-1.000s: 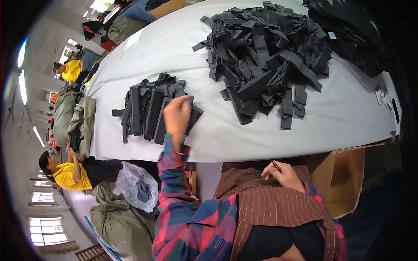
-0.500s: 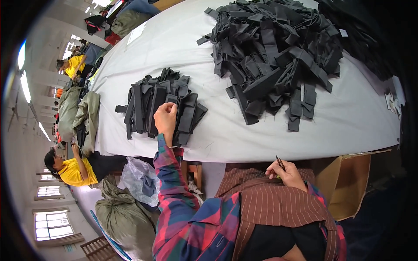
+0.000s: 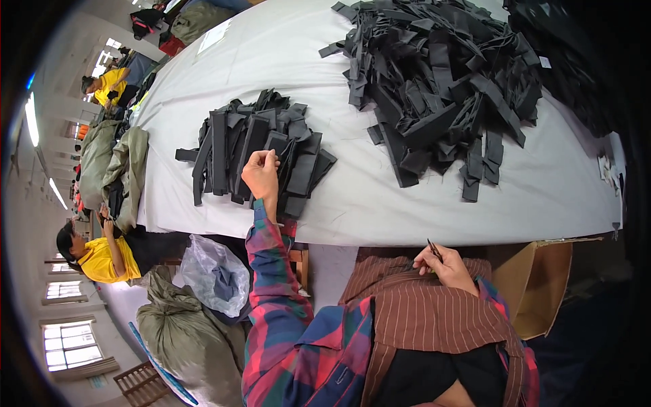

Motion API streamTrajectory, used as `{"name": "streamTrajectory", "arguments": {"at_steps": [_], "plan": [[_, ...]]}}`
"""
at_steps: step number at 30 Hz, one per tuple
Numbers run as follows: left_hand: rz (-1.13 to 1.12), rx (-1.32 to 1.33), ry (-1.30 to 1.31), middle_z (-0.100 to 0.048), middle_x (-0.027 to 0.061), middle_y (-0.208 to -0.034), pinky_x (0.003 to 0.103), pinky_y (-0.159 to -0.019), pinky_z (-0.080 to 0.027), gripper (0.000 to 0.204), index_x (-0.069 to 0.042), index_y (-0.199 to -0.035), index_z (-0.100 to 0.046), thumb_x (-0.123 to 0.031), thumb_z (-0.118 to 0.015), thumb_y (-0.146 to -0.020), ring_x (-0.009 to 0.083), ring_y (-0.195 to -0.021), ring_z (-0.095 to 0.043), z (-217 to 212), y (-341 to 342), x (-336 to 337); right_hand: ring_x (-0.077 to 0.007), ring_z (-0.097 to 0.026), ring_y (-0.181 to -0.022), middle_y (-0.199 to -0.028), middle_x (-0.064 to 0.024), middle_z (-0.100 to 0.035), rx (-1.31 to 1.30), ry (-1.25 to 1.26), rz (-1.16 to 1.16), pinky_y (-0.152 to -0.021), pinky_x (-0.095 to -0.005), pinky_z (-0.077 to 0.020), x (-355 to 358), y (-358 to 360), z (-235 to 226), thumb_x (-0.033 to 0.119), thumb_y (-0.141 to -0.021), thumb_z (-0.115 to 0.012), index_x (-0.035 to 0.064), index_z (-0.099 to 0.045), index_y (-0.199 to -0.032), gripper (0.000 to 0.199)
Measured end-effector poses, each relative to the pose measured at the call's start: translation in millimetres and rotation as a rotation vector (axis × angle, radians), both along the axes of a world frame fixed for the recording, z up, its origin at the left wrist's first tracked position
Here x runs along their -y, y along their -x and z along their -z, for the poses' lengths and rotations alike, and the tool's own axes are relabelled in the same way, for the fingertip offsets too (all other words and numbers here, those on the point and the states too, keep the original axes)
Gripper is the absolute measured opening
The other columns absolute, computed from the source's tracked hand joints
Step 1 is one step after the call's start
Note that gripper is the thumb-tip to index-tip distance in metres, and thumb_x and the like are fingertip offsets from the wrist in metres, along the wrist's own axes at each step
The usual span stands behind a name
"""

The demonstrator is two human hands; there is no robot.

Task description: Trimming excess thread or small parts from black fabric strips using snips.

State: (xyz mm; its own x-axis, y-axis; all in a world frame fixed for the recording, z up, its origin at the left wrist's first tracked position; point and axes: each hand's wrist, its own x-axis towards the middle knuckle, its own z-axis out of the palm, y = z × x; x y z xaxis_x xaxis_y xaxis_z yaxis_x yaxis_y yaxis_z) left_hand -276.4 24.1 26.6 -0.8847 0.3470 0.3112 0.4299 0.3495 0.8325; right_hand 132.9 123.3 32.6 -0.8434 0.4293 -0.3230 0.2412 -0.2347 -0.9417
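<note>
My left hand [image 3: 261,178] is held over the near edge of the smaller pile of dark grey fabric strips [image 3: 218,152]. Thumb and fingers meet in a pinch there; whatever they hold, if anything, is too small to make out. By the table's front edge, in front of my striped brown apron [image 3: 441,322], my right hand [image 3: 446,268] is closed around small dark thread snips [image 3: 435,251], their thin points sticking up past the fingers. A much larger heap of similar strips [image 3: 441,88] lies farther back on the right of the white-covered table [image 3: 271,57].
An open cardboard box [image 3: 542,288] stands below the table at right. To my left are a clear plastic bag [image 3: 213,275] with cloth in it and a full olive sack [image 3: 186,329]. Two people in yellow shirts work at the far left. Dark material [image 3: 559,61] lies at the back right.
My view has shifted slightly, moving the whole scene in the picture. My left hand stays pinched near the smaller pile, and the right keeps its hold on the snips.
</note>
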Motion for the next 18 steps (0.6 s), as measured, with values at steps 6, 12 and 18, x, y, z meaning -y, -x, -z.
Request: {"name": "streamTrajectory", "arguments": {"at_steps": [6,12,18], "plan": [[0.596,0.553,0.175,-0.065,0.0053,-0.072,0.024,-0.065,-0.050,0.009,0.002,-0.083,-0.067,-0.007,-0.063,-0.083,0.0097,-0.067,-0.061,-35.5,-25.5,50.5,-0.0086,-0.055,-0.066,-0.080,-0.0058,-0.061,0.023,-0.032,-0.056,-0.062,-0.0224,-0.0467,12.1,7.4,-2.2,0.015,-0.097,-0.047,-0.0039,-0.059,-0.092,0.023],[1.131,0.672,0.383,-0.068,0.0053,-0.091,0.026,-0.071,-0.049,0.025,-0.002,-0.109,-0.064,-0.006,-0.060,-0.084,0.0108,-0.077,-0.060,-56.4,-94.5,42.5,-0.0084,-0.055,-0.065,-0.080,-0.0054,-0.061,0.026,-0.045,-0.022,-0.060,-0.0227,-0.0464,19.6,16.1,-5.6,0.013,-0.096,-0.047,-0.0038,-0.059,-0.092,0.021],[0.942,0.340,0.155,-0.069,0.0074,-0.094,0.025,-0.073,-0.049,0.023,-0.003,-0.107,-0.065,-0.003,-0.058,-0.084,0.0120,-0.078,-0.062,-53.3,-123.1,-18.0,-0.0090,-0.055,-0.063,-0.081,-0.0053,-0.062,0.000,-0.043,-0.050,-0.060,-0.0234,-0.0462,18.4,28.0,-15.6,0.014,-0.095,-0.048,-0.0012,-0.060,-0.094,0.019]]}}
